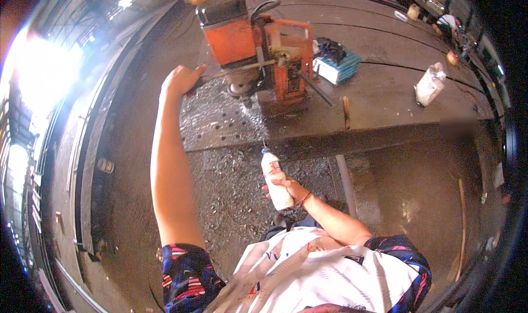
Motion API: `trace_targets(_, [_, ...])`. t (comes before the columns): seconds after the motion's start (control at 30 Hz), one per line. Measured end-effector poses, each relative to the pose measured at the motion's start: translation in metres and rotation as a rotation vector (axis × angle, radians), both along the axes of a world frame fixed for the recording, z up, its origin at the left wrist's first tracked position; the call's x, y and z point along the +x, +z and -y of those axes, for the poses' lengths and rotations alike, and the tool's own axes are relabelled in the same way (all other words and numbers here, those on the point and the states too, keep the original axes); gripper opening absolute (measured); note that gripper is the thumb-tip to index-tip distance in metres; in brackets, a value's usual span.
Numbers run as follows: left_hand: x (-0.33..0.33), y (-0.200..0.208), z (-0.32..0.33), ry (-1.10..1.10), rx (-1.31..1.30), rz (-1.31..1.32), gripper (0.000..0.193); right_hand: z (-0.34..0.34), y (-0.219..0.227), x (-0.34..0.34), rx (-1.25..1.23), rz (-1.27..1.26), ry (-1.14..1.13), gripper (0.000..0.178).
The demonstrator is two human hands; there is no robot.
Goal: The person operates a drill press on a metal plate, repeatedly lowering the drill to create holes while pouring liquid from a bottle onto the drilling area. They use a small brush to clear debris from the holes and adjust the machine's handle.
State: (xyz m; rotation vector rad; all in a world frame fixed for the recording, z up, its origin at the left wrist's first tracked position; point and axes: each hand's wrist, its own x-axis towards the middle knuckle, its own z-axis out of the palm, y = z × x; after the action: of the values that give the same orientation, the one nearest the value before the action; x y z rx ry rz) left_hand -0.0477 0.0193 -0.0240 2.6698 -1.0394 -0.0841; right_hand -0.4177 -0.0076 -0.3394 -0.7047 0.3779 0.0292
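An orange and black magnetic drill (230, 42) stands on a dark steel plate (206, 123) with several round holes in it. My left arm reaches out to the drill's left side, where my left hand (182, 81) is closed round the end of its feed handle (239, 70). The chuck (240, 86) sits low over the wet, shiny plate; the cutter's tip cannot be made out. In front of my body, my right hand (291, 190) grips a white plastic squeeze bottle (273, 173). The bottle tilts up, its thin nozzle pointing toward the plate below the drill.
Right of the drill lie a blue and white box (342, 68) and a dark cloth (330, 50). A white jug (430, 85) stands farther right. Metal shavings (231, 192) cover the ground below the plate's near edge. Another person (448, 24) is far off at the upper right.
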Motion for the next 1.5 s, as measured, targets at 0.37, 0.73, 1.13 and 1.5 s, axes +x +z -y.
trace_targets(0.37, [0.008, -0.007, 0.0, -0.04, -0.02, 0.049, 0.08, -0.003, -0.002, 0.002, -0.02, -0.062, 0.013, 0.048])
trace_targets(0.73, [-0.001, 0.003, 0.001, 0.015, 0.058, -0.056, 0.072, -0.002, -0.008, 0.001, 0.003, -0.09, 0.02, 0.049])
trace_targets(1.13, [0.001, -0.005, -0.003, 0.026, -0.045, -0.05, 0.075, -0.003, -0.002, 0.004, -0.165, 0.005, -0.031, 0.049])
trace_targets(1.5, [-0.011, 0.006, -0.002, 0.044, 0.067, -0.077, 0.063, -0.004, 0.012, 0.005, -0.201, -0.002, -0.075, 0.042])
